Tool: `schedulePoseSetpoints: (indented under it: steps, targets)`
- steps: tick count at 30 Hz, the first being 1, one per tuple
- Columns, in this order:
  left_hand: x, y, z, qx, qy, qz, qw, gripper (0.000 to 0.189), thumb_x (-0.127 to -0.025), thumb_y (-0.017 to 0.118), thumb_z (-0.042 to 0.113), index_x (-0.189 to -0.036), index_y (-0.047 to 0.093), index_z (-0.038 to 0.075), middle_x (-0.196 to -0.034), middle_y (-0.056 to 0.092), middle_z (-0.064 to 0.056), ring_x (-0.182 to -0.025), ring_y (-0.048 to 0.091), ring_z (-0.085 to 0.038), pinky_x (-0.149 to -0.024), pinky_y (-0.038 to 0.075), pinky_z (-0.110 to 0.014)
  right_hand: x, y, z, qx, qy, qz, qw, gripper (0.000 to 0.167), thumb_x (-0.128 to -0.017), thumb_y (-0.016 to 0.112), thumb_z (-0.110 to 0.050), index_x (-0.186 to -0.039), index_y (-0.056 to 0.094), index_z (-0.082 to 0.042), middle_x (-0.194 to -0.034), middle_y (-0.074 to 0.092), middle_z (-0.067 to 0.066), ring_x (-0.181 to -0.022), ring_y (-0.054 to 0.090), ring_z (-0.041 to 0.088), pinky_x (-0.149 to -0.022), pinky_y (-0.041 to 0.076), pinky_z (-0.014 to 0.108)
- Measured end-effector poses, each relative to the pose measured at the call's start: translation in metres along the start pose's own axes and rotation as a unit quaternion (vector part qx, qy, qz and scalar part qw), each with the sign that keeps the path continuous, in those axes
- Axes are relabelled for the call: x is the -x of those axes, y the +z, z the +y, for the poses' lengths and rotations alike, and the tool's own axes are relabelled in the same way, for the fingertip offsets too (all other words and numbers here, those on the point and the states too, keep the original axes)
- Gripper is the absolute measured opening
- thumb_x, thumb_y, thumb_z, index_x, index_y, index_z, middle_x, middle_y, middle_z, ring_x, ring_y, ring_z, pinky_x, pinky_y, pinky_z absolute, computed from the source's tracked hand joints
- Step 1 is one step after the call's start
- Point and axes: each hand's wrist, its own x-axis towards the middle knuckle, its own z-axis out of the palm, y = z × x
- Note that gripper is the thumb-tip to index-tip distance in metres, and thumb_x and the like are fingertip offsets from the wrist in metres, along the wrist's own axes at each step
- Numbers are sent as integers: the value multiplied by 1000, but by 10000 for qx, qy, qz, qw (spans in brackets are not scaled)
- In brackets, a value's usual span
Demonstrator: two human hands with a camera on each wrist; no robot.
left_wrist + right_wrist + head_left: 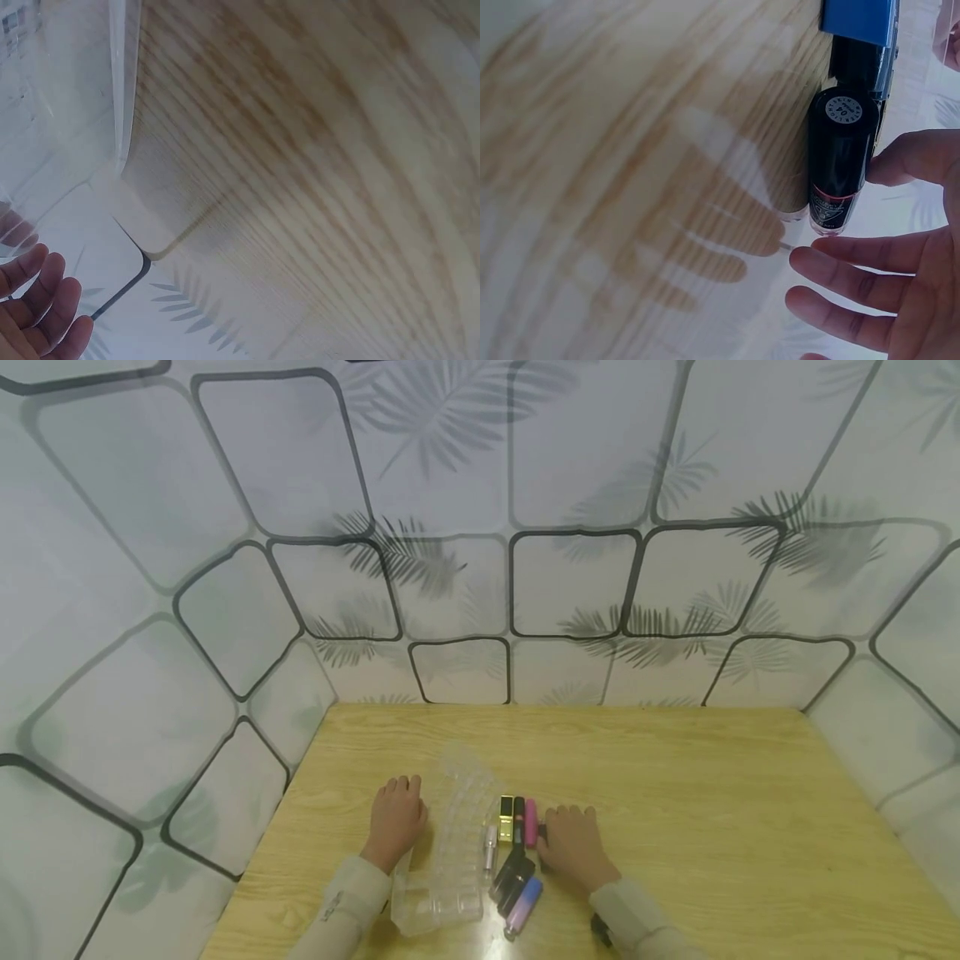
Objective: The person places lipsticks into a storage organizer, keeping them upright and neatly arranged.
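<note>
A clear plastic organizer [456, 827] with several compartments lies on the table. My left hand [396, 822] is at its left side; in the left wrist view the fingers [64, 300] bend loosely and the thumb shows through clear plastic. My right hand [573, 850] is beside a row of cosmetics. There, its thumb touches a black cosmetic tube [843, 142] with a round end label, while the other fingers reach out past the tube's far end. Left of that tube are a pink tube [531, 823], a black lipstick tube [518, 820] and a gold-and-black lipstick [506, 818].
A slim silvery tube [491, 848] lies next to the organizer. Nearer the front are black cases [513, 883] and a blue-to-pink tube [523, 907]. The wooden table [712, 827] meets walls covered with leaf-patterned fabric [570, 585].
</note>
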Motion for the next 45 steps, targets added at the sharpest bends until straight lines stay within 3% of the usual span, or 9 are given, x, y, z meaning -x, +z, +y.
schedulePoseSetpoints:
  steps: [14,27,33,45]
  targets:
    - [1,0,1,200,-181,135,9995,16,-75,65,8,-86,55,2,-72,56,-10,-63,53,-23,-60,47,-38,-5,1,1,-267,108,-173,9994,20,-79,61,-21,-68,53,-8,-64,51,6,-62,48,22,-67,40,42]
    - [3,3,2,126,-119,349,9992,15,-75,67,7,-82,54,3,-67,53,-8,-56,49,-20,-52,41,-33,-3,-1,8,-557,109,-253,9981,6,-80,60,-9,-79,62,-4,-67,55,9,-62,50,22,-61,43,38]
    - [3,4,2,246,-163,269,9992,13,-76,64,6,-81,52,3,-66,51,-7,-55,47,-19,-50,39,-31,-2,0,10,-739,147,-318,9967,5,-80,61,-7,-82,61,-1,-69,55,9,-60,51,19,-56,46,33]
    - [3,4,3,233,-186,271,9992,14,-76,64,6,-82,52,2,-67,52,-8,-56,49,-21,-51,40,-33,-1,-3,13,-906,184,-223,9955,11,-77,65,-6,-84,59,-1,-71,54,9,-62,51,19,-57,46,34]
